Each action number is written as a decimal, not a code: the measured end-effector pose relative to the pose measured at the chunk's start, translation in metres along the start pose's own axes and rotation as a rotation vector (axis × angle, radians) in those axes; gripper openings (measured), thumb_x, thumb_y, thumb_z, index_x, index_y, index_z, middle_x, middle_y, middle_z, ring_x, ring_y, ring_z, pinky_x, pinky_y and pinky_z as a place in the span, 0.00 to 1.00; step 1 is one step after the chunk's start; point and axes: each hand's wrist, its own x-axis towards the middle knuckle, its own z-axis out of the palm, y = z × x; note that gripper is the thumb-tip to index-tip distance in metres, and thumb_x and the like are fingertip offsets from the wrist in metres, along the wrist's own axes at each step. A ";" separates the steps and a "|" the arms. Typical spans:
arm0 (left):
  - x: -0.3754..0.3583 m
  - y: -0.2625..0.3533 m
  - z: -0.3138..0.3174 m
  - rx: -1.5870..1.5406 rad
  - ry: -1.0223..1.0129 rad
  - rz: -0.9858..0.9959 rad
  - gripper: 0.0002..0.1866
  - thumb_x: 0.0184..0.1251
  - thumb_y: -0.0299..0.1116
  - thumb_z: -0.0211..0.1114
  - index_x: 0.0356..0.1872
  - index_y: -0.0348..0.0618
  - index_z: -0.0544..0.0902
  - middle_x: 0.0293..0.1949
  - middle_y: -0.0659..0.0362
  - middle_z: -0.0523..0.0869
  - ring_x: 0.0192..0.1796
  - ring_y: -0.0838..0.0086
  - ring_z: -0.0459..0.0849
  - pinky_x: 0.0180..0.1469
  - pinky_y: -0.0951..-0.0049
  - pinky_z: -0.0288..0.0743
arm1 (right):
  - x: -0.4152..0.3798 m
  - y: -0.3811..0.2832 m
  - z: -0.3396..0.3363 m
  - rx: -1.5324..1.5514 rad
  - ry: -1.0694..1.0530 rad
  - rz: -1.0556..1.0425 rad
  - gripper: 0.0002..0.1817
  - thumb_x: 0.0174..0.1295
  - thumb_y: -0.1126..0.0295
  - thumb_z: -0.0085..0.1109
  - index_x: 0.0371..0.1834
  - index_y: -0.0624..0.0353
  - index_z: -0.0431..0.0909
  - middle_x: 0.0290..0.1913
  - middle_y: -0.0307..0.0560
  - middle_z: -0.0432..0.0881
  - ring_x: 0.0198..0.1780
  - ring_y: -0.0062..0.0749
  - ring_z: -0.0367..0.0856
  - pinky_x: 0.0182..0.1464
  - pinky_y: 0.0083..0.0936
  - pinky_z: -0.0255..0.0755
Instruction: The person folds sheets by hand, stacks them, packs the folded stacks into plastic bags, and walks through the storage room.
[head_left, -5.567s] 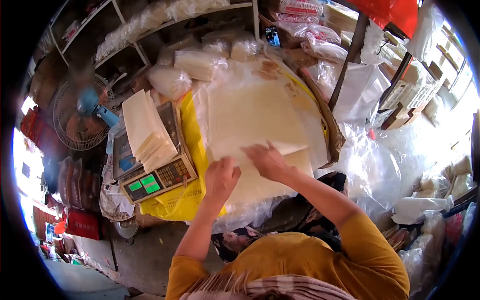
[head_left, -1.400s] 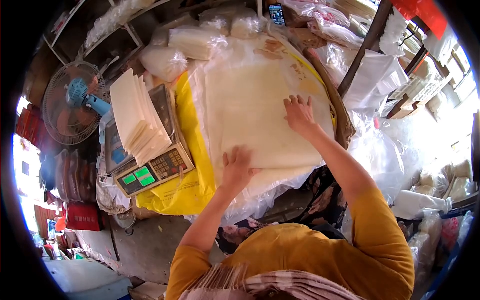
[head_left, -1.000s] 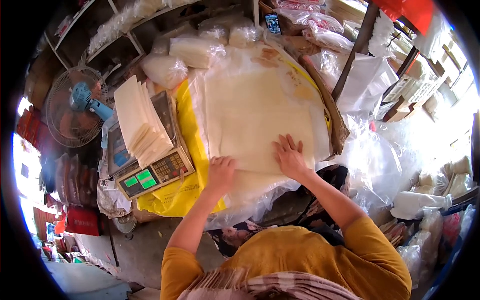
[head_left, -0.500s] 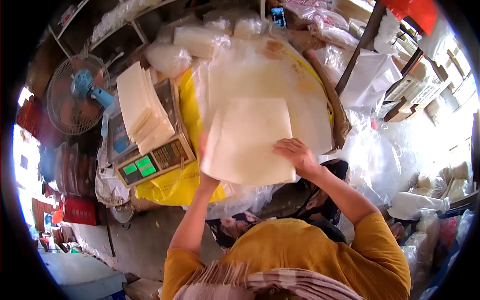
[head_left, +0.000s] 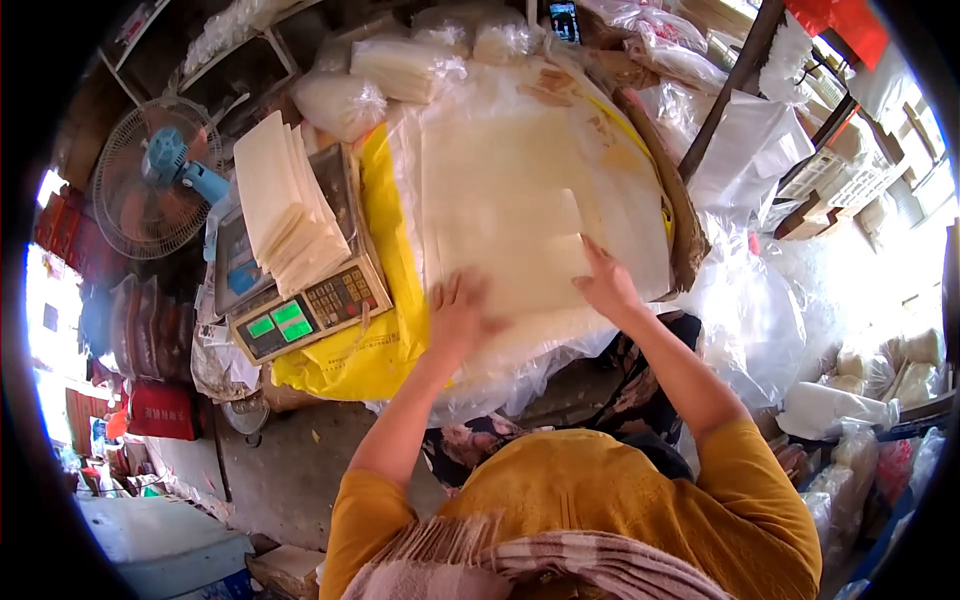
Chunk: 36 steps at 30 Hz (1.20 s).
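Note:
Cream-coloured flat sheets [head_left: 500, 210] lie on the plastic-covered work surface in front of me. My left hand [head_left: 461, 315] is spread over their near left part, its fingers slightly blurred. At the right edge of the sheets is my right hand [head_left: 608, 283], fingers apart, with the index finger and thumb separated. Neither hand visibly grips anything. To the left, a folded stack of similar sheets [head_left: 287, 205] rests on a digital scale [head_left: 325, 308] with lit green displays. Yellow plastic [head_left: 385, 250] shows between the scale and the sheets.
A fan [head_left: 158, 178] stands at the far left. Clear bags of pale sheets [head_left: 405, 68] line the back of the surface, and a phone [head_left: 564, 22] is near them. Clear plastic [head_left: 745, 310] hangs at the right. A red box [head_left: 162, 410] is low on the left.
The sheets that were held up between my hands now lie flat on the surface. My left hand has moved right and inward over them; my right hand has opened at their right side.

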 end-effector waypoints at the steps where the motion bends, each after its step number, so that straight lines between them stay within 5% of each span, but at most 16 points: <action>1: 0.002 -0.006 0.002 0.003 -0.078 -0.011 0.37 0.53 0.52 0.65 0.63 0.46 0.67 0.67 0.50 0.61 0.67 0.55 0.60 0.66 0.55 0.54 | 0.000 -0.016 -0.007 -0.147 0.043 -0.113 0.35 0.50 0.60 0.66 0.62 0.56 0.64 0.61 0.54 0.68 0.62 0.44 0.67 0.60 0.35 0.63; 5: 0.013 -0.029 -0.001 -0.046 -0.087 0.090 0.29 0.52 0.49 0.67 0.53 0.43 0.76 0.56 0.51 0.75 0.60 0.57 0.71 0.65 0.59 0.58 | -0.005 -0.028 -0.027 -0.467 -0.225 -0.287 0.41 0.48 0.57 0.67 0.66 0.52 0.59 0.72 0.50 0.52 0.71 0.43 0.52 0.69 0.38 0.51; 7: 0.018 -0.047 -0.016 -0.209 -0.123 0.109 0.23 0.51 0.43 0.69 0.46 0.41 0.79 0.48 0.51 0.82 0.52 0.60 0.78 0.60 0.62 0.66 | -0.001 -0.010 -0.039 -0.436 -0.342 -0.404 0.40 0.49 0.56 0.66 0.66 0.53 0.60 0.71 0.49 0.54 0.72 0.41 0.52 0.71 0.38 0.48; 8: 0.019 -0.048 -0.024 -0.349 -0.158 -0.049 0.21 0.51 0.41 0.69 0.44 0.40 0.79 0.44 0.53 0.83 0.49 0.61 0.80 0.56 0.64 0.68 | 0.002 0.002 -0.044 -0.422 -0.404 -0.464 0.40 0.50 0.55 0.65 0.66 0.54 0.61 0.70 0.49 0.56 0.72 0.40 0.51 0.71 0.38 0.47; 9: 0.017 -0.042 -0.043 -0.490 -0.194 -0.211 0.19 0.50 0.39 0.69 0.42 0.39 0.80 0.40 0.54 0.84 0.46 0.63 0.81 0.52 0.66 0.70 | 0.000 0.005 -0.047 -0.227 -0.271 -0.548 0.33 0.52 0.53 0.63 0.60 0.57 0.68 0.60 0.52 0.70 0.63 0.42 0.67 0.63 0.38 0.61; 11: 0.014 -0.048 -0.043 -0.987 -0.205 -0.481 0.22 0.48 0.35 0.69 0.45 0.34 0.77 0.40 0.51 0.84 0.42 0.63 0.82 0.40 0.71 0.75 | 0.005 0.008 -0.048 0.108 -0.277 -0.114 0.29 0.54 0.52 0.62 0.54 0.59 0.72 0.50 0.52 0.77 0.51 0.43 0.75 0.53 0.37 0.67; 13: 0.028 -0.044 -0.028 -0.784 0.053 -0.545 0.25 0.49 0.36 0.69 0.49 0.36 0.76 0.44 0.49 0.82 0.45 0.62 0.81 0.43 0.69 0.75 | 0.017 0.014 -0.037 0.177 -0.120 0.113 0.23 0.57 0.53 0.60 0.46 0.61 0.76 0.34 0.51 0.82 0.33 0.44 0.80 0.36 0.36 0.70; 15: 0.045 -0.035 -0.014 -0.526 0.248 -0.497 0.31 0.54 0.40 0.67 0.59 0.39 0.70 0.55 0.46 0.75 0.54 0.60 0.76 0.52 0.64 0.71 | 0.033 0.009 -0.031 0.041 -0.102 0.240 0.23 0.58 0.53 0.59 0.47 0.62 0.74 0.35 0.52 0.82 0.36 0.42 0.80 0.41 0.32 0.72; 18: 0.065 -0.037 0.022 -0.032 0.199 -0.086 0.32 0.59 0.46 0.63 0.63 0.43 0.66 0.57 0.47 0.72 0.58 0.58 0.73 0.57 0.59 0.67 | 0.053 -0.008 -0.028 -0.212 -0.140 0.284 0.26 0.61 0.54 0.56 0.54 0.62 0.69 0.45 0.55 0.80 0.47 0.44 0.78 0.50 0.33 0.70; 19: 0.063 -0.032 0.029 -0.051 -0.021 -0.167 0.32 0.64 0.52 0.55 0.65 0.47 0.64 0.65 0.49 0.64 0.68 0.60 0.61 0.66 0.51 0.54 | 0.057 -0.011 -0.027 -0.305 -0.165 0.275 0.28 0.61 0.54 0.55 0.58 0.62 0.67 0.49 0.56 0.78 0.51 0.45 0.77 0.53 0.35 0.69; 22: 0.062 -0.026 0.041 -0.025 -0.010 -0.212 0.30 0.66 0.53 0.49 0.65 0.49 0.64 0.68 0.52 0.60 0.72 0.63 0.53 0.68 0.44 0.43 | 0.053 -0.009 -0.010 -0.600 0.233 -0.299 0.34 0.63 0.51 0.48 0.67 0.60 0.57 0.63 0.54 0.66 0.64 0.47 0.63 0.61 0.42 0.60; 25: 0.060 -0.028 0.045 0.143 0.061 -0.148 0.28 0.66 0.51 0.51 0.64 0.50 0.65 0.68 0.52 0.61 0.71 0.62 0.54 0.68 0.43 0.43 | 0.042 0.014 0.032 -0.682 0.176 -0.345 0.32 0.64 0.54 0.49 0.68 0.58 0.57 0.70 0.52 0.53 0.69 0.50 0.53 0.65 0.46 0.54; 28: 0.065 -0.023 0.030 0.120 0.031 -0.153 0.28 0.65 0.51 0.53 0.63 0.50 0.66 0.66 0.52 0.62 0.70 0.62 0.56 0.65 0.38 0.44 | 0.048 0.020 0.029 -0.583 0.142 -0.349 0.33 0.62 0.57 0.52 0.68 0.58 0.56 0.67 0.53 0.60 0.67 0.50 0.58 0.64 0.44 0.55; 31: 0.069 -0.005 -0.012 0.139 -0.130 -0.221 0.28 0.62 0.52 0.56 0.61 0.50 0.69 0.59 0.50 0.72 0.63 0.59 0.68 0.61 0.44 0.58 | 0.041 -0.008 -0.004 -0.147 0.302 -0.079 0.33 0.59 0.59 0.57 0.65 0.60 0.60 0.61 0.54 0.70 0.61 0.48 0.67 0.61 0.39 0.61; 33: 0.056 -0.003 -0.007 -0.059 -0.254 -0.229 0.29 0.61 0.54 0.57 0.59 0.50 0.71 0.51 0.50 0.77 0.54 0.58 0.74 0.55 0.51 0.66 | 0.020 -0.031 -0.019 0.241 0.068 0.346 0.32 0.57 0.60 0.60 0.63 0.61 0.62 0.54 0.51 0.75 0.55 0.43 0.73 0.56 0.34 0.66; 36: 0.041 0.021 -0.016 -0.650 -0.374 -0.319 0.27 0.59 0.40 0.64 0.60 0.45 0.70 0.45 0.54 0.82 0.46 0.65 0.81 0.48 0.69 0.74 | 0.004 -0.010 0.020 0.682 -0.055 0.394 0.31 0.56 0.64 0.63 0.62 0.63 0.64 0.47 0.45 0.79 0.50 0.29 0.76 0.51 0.26 0.70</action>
